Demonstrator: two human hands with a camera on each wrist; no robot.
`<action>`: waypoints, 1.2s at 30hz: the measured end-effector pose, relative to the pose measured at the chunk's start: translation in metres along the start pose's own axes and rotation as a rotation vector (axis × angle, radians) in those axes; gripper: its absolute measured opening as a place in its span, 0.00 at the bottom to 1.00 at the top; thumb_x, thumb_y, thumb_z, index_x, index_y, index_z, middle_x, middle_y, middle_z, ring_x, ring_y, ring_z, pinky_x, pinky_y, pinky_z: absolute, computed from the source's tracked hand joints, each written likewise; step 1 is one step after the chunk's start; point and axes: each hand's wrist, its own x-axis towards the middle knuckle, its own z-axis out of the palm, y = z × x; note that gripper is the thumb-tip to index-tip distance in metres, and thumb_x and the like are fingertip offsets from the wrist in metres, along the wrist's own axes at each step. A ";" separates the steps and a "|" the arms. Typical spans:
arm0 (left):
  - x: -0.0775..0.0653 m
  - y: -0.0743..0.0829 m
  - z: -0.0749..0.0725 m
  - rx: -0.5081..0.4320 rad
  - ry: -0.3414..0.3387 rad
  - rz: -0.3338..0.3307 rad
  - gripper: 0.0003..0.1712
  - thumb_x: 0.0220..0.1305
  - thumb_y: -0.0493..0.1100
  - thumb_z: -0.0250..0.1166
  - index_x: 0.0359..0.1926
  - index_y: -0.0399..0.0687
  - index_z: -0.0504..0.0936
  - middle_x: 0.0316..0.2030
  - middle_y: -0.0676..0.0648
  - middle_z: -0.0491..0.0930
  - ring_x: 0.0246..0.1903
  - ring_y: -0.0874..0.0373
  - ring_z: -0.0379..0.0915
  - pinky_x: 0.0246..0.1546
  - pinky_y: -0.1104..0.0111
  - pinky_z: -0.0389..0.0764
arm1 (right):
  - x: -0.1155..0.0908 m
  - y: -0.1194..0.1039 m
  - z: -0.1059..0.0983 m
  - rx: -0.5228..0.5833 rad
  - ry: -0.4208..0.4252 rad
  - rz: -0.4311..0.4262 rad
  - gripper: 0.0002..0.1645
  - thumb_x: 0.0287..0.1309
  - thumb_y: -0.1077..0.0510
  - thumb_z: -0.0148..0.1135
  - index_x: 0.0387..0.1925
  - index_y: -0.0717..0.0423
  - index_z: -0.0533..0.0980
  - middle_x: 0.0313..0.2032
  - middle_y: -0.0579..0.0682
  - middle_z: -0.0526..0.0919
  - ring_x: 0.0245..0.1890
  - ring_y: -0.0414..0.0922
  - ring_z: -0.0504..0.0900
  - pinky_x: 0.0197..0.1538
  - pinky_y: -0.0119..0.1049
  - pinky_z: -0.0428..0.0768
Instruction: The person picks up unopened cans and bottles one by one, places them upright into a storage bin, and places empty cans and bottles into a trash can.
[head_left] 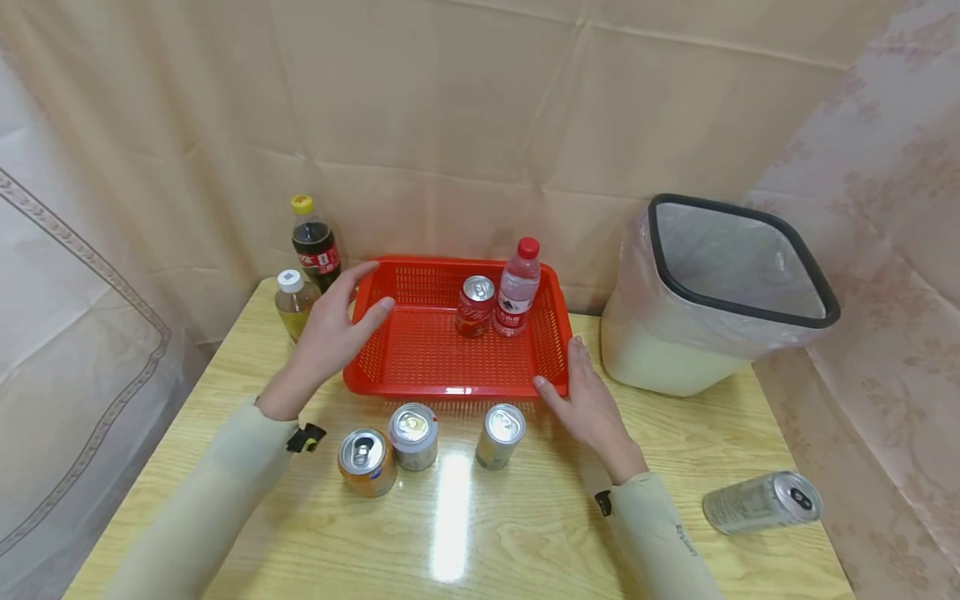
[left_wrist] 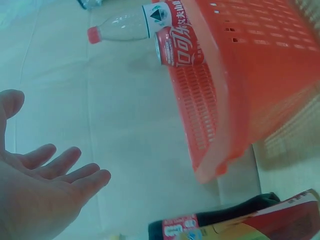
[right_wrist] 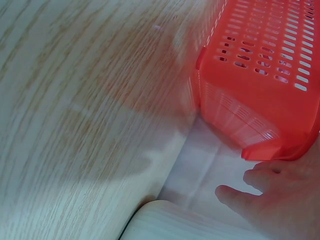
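A red plastic basket (head_left: 450,390) sits on the wooden table between both hands. Inside it, toward the right, stand a red cola can (head_left: 474,315) and a clear water bottle (head_left: 517,287) with a red cap. My left hand (head_left: 330,333) is spread at the basket's left side; the left wrist view shows its fingers apart from the rim and holding nothing. At the front right corner is my right hand (head_left: 592,408), fingers loosely extended along the outer side. In the right wrist view its fingertips (right_wrist: 260,177) are right at the rim.
Before the basket stand an orange can (head_left: 367,467), a white can (head_left: 414,442) and a silver can (head_left: 499,442). Another can (head_left: 750,504) lies at right. A lined bin (head_left: 667,354) stands back right. Behind my left hand are a cola bottle (head_left: 315,242) and a white-capped bottle (head_left: 295,304).
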 end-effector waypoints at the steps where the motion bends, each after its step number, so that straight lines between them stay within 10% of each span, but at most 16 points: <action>1: -0.002 -0.002 -0.001 -0.018 0.016 0.005 0.36 0.76 0.52 0.61 0.76 0.41 0.63 0.73 0.37 0.67 0.70 0.38 0.63 0.68 0.39 0.68 | 0.000 0.000 0.000 0.000 0.000 0.000 0.63 0.70 0.24 0.47 0.82 0.63 0.37 0.82 0.60 0.38 0.81 0.59 0.44 0.77 0.58 0.55; 16: -0.031 -0.035 -0.006 -0.259 0.428 -0.031 0.18 0.77 0.41 0.59 0.63 0.40 0.78 0.57 0.46 0.83 0.55 0.60 0.77 0.59 0.74 0.75 | 0.001 0.001 0.001 0.007 -0.005 -0.001 0.61 0.71 0.28 0.51 0.82 0.63 0.38 0.82 0.60 0.39 0.81 0.58 0.44 0.78 0.57 0.53; 29: -0.038 -0.063 -0.009 -0.608 0.868 -0.023 0.09 0.73 0.33 0.61 0.50 0.33 0.81 0.40 0.49 0.81 0.40 0.55 0.79 0.50 0.72 0.80 | 0.001 0.000 0.002 0.020 -0.003 0.000 0.61 0.71 0.30 0.52 0.82 0.63 0.38 0.82 0.60 0.39 0.81 0.57 0.43 0.78 0.57 0.54; 36: -0.038 -0.075 -0.011 -0.540 0.929 -0.094 0.12 0.71 0.36 0.63 0.53 0.42 0.77 0.46 0.51 0.75 0.52 0.57 0.70 0.55 0.68 0.71 | 0.001 0.001 0.001 0.018 -0.005 0.004 0.63 0.70 0.26 0.49 0.82 0.63 0.37 0.82 0.62 0.40 0.81 0.58 0.44 0.77 0.59 0.54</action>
